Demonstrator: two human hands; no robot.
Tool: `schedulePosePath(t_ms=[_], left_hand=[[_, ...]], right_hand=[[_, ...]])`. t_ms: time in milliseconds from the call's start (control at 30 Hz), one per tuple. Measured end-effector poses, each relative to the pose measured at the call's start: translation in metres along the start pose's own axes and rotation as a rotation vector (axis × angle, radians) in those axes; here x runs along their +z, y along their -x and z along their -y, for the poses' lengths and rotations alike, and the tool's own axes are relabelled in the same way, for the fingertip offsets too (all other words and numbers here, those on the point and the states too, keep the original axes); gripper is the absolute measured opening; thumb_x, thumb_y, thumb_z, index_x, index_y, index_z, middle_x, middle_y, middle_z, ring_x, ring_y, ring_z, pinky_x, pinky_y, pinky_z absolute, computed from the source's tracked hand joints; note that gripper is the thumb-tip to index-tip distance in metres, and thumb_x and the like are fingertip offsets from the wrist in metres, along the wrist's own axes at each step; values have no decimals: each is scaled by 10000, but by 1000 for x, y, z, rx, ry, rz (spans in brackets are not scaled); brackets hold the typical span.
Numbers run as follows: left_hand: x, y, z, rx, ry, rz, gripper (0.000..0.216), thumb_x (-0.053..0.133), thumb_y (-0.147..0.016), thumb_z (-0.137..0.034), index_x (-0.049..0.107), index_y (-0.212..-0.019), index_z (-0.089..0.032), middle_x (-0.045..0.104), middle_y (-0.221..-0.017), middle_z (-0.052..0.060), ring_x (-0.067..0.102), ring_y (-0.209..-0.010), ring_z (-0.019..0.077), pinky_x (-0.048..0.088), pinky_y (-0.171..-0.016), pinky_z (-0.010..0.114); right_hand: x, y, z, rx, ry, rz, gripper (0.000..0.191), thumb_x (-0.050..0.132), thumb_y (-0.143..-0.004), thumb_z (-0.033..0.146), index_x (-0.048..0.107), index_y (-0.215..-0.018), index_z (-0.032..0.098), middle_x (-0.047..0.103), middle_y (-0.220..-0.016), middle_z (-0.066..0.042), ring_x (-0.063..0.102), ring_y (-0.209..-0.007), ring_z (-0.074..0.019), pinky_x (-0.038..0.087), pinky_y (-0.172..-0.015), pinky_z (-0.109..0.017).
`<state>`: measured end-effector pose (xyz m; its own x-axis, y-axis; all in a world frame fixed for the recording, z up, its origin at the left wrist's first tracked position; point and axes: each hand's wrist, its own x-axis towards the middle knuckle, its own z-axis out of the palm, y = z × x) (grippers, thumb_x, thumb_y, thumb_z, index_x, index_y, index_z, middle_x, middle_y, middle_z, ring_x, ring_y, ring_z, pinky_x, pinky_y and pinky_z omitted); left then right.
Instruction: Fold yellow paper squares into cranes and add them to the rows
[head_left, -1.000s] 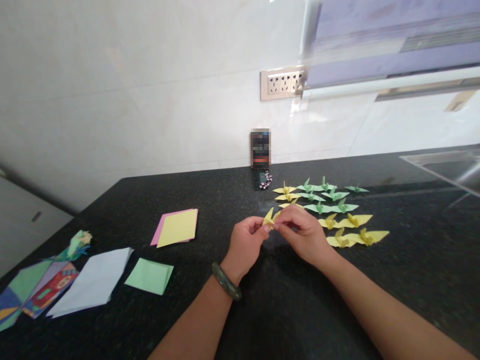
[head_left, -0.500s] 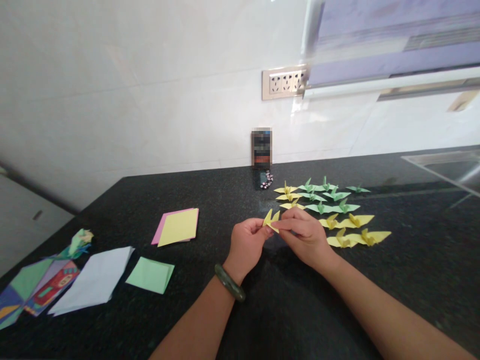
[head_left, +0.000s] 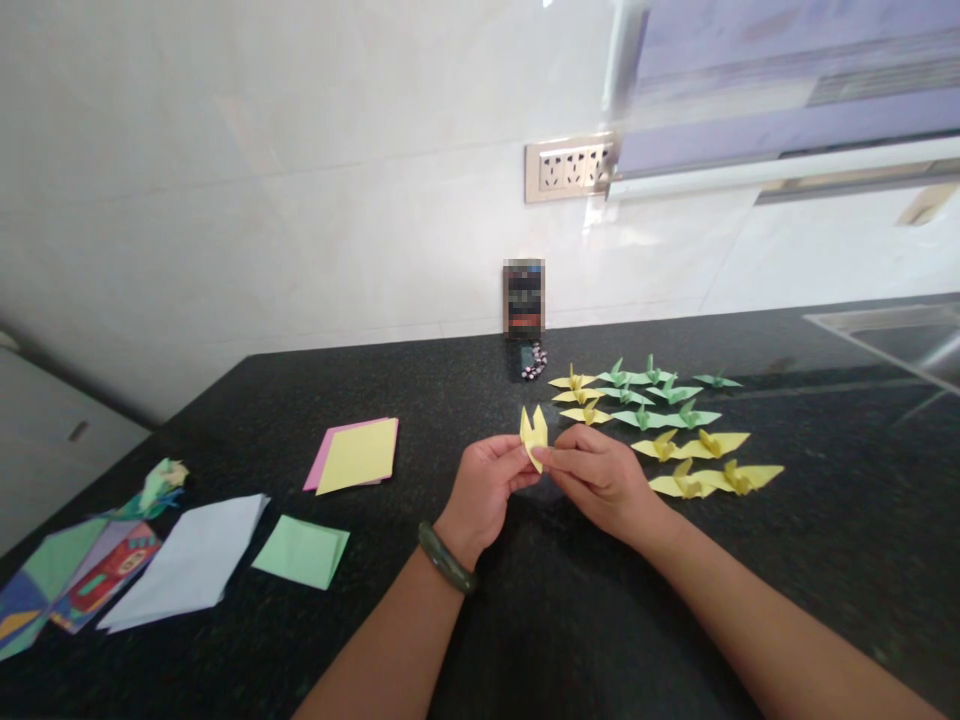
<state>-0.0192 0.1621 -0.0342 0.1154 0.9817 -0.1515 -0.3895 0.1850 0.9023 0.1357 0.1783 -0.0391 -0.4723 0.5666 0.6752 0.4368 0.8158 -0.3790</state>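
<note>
A partly folded yellow origami crane (head_left: 534, 432) is held upright above the dark counter, its two points side by side at the top. My left hand (head_left: 491, 485), with a dark green bangle on the wrist, pinches its lower left side. On the other side, the thumb and fingertips of my right hand (head_left: 600, 470) are closed on its lower right edge. Just beyond my right hand, finished yellow cranes (head_left: 739, 477) and green cranes (head_left: 643, 418) sit in loose rows.
Yellow and pink paper squares (head_left: 358, 455) lie left of my hands. Nearer are green paper (head_left: 304, 552), white sheets (head_left: 191, 560) and a colourful printed packet (head_left: 105, 575). A phone-like device (head_left: 524, 300), blurred out, leans on the wall beneath a socket panel (head_left: 570, 170).
The yellow paper has turned so that its two points stand more upright. My left hand has shifted slightly left, and both hands still hold the paper.
</note>
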Motion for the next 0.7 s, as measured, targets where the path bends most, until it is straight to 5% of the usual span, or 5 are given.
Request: schedulePosePath(t_ms=[700], left_hand=[[0, 1, 1, 26, -9, -2, 207, 628, -703, -316, 656, -694, -112, 667, -652, 47, 603, -611, 116, 470, -620, 238]], right_hand=[[-1, -2, 3, 22, -79, -32, 223, 487, -791, 127, 665, -896, 211, 598, -742, -46, 556, -638, -124, 456, -554, -240]])
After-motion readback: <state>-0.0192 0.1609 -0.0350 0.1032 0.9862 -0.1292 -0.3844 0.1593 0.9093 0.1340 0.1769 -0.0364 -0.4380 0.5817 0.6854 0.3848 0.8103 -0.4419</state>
